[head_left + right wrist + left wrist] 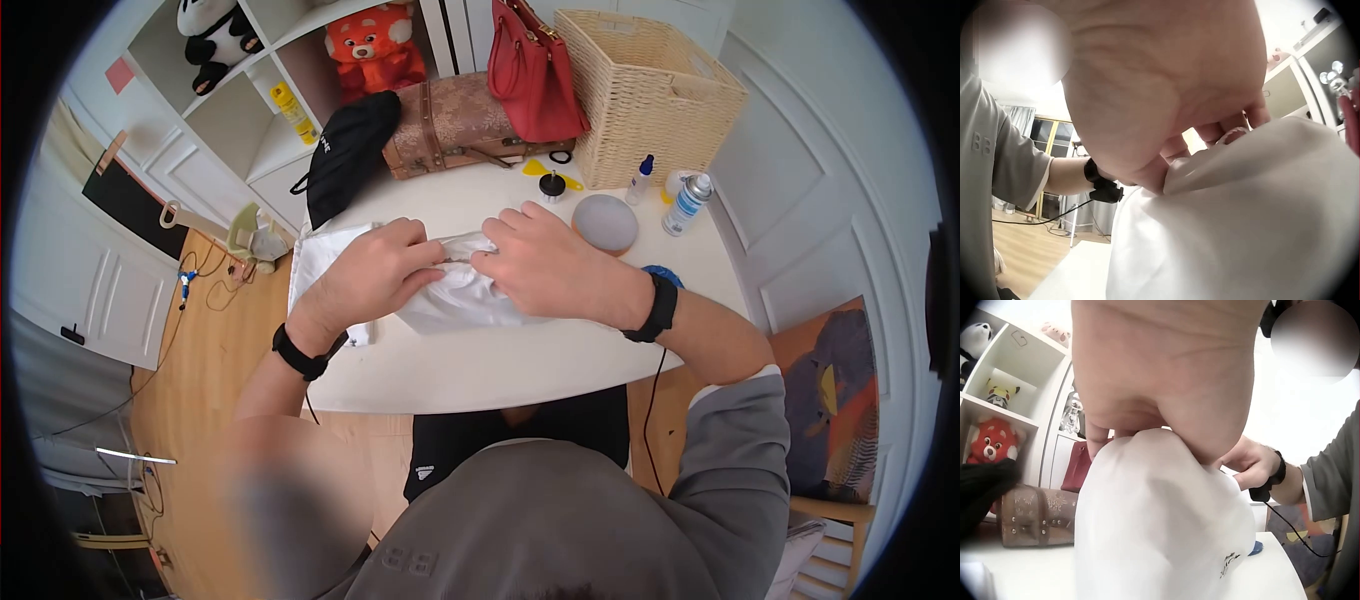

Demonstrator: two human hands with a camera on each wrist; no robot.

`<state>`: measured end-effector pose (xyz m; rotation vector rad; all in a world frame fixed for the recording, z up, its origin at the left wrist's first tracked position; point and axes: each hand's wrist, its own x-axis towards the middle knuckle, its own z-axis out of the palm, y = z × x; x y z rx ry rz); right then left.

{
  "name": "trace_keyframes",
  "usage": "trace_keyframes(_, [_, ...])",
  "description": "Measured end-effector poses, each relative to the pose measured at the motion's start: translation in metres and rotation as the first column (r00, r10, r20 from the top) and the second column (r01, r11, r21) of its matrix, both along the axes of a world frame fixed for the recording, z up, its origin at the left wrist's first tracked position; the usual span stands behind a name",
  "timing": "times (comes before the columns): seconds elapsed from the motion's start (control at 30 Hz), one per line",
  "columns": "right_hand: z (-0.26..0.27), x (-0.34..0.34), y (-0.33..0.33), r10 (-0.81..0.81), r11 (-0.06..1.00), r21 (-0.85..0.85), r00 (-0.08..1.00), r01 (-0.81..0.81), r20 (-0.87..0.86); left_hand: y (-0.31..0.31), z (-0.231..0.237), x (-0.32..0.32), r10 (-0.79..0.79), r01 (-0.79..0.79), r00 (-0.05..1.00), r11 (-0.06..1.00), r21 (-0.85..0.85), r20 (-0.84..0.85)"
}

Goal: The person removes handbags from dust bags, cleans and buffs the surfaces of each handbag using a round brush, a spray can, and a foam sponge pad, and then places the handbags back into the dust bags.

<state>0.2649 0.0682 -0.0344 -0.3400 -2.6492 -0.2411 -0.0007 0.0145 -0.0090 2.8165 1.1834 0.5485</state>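
Observation:
A white cloth bag (465,300) hangs between my two hands over the near middle of the table, its upper edge bunched. My left hand (385,262) pinches the left side of that edge between thumb and fingers. On the other side, my right hand (550,262) grips the edge with curled fingers. A short gap separates the hands. In the left wrist view the bag (1160,519) droops in loose folds, with small black print low on it. The right wrist view shows the cloth (1266,206) gathered under the right fingers; the fingertips are partly hidden.
Another white cloth (322,262) lies at the table's left. Behind stand a black drawstring bag (350,145), a brown patterned trunk (445,125), a red handbag (540,90) and a wicker basket (640,110). At right are a round grey-topped object (605,222) and a spray can (687,207).

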Motion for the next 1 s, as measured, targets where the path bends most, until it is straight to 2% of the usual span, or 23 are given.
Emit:
trace_keyframes(0.1, [0.001,0.008,-0.004,-0.027,0.998,0.062,0.999,0.025,0.029,0.005,-0.004,-0.003,-0.023,0.023,1.000,1.000,0.008,0.010])
trace_keyframes(0.23, [0.009,0.019,0.000,-0.017,0.999,0.042,1.000,0.018,-0.017,0.002,0.016,-0.006,-0.043,0.041,0.998,0.999,-0.030,-0.054])
trace_keyframes(0.33, [0.023,0.032,0.002,0.001,1.000,-0.006,0.998,-0.001,-0.057,0.000,0.027,-0.007,-0.074,0.076,0.996,0.996,0.043,-0.045])
trace_keyframes(0.4, [0.028,0.047,0.006,-0.051,0.996,-0.070,0.998,0.048,-0.038,-0.002,0.030,-0.017,-0.058,0.059,0.998,0.984,0.167,-0.015])
trace_keyframes(0.43, [0.029,0.055,0.009,-0.047,0.997,-0.071,0.998,0.044,-0.037,-0.004,0.031,-0.023,-0.054,0.055,0.998,0.984,0.167,-0.014])
trace_keyframes(0.53, [0.027,0.079,0.017,-0.111,0.981,-0.164,0.992,0.101,-0.053,-0.010,0.031,-0.046,0.094,-0.087,0.995,0.985,0.150,-0.041])
trace_keyframes(0.57, [0.025,0.087,0.020,-0.165,0.962,-0.233,0.984,0.146,-0.063,-0.013,0.028,-0.056,0.094,-0.088,0.995,0.985,0.148,-0.040])
trace_keyframes(0.63, [0.019,0.101,0.028,-0.218,0.935,-0.300,0.973,0.189,-0.068,-0.018,0.019,-0.071,0.348,-0.340,0.937,0.930,0.142,-0.032])
trace_keyframes(0.67, [0.013,0.107,0.033,-0.316,0.900,-0.321,0.949,0.296,-0.013,-0.020,0.015,-0.073,0.428,-0.429,0.903,0.901,0.062,0.024])
trace_keyframes(0.7, [0.010,0.110,0.036,-0.408,0.854,-0.335,0.912,0.399,0.045,-0.022,0.012,-0.074,0.430,-0.431,0.903,0.901,0.059,0.024])
trace_keyframes(0.77, [0.014,0.106,0.030,-0.412,0.825,-0.387,0.907,0.412,0.087,-0.025,0.008,-0.068,0.547,-0.534,0.833,0.833,-0.144,0.078])
trace_keyframes(0.8, [0.016,0.103,0.027,-0.417,0.791,-0.436,0.900,0.428,0.128,-0.025,0.008,-0.065,0.547,-0.534,0.833,0.833,-0.145,0.079])
trace_keyframes(0.83, [0.015,0.101,0.026,-0.417,0.791,-0.436,0.900,0.429,0.129,-0.026,0.011,-0.061,0.567,-0.529,0.815,0.811,-0.251,0.115])
trace_keyframes(0.87, [0.014,0.099,0.026,-0.408,0.781,-0.493,0.911,0.382,0.060,-0.026,0.011,-0.059,0.590,-0.514,0.794,0.781,-0.355,0.148])
trace_keyframes(0.9, [0.012,0.097,0.026,-0.400,0.771,-0.545,0.917,0.329,-0.011,-0.027,0.009,-0.057,0.590,-0.514,0.793,0.781,-0.355,0.149])
trace_keyframes(0.93, [0.010,0.095,0.027,-0.398,0.772,-0.545,0.917,0.328,-0.011,-0.028,0.004,-0.056,0.560,-0.480,0.817,0.794,-0.374,0.140])
trace_keyframes(1.0, [0.005,0.090,0.028,-0.279,0.795,-0.547,0.959,0.264,0.057,-0.028,0.000,-0.054,0.530,-0.446,0.838,0.804,-0.392,0.132])
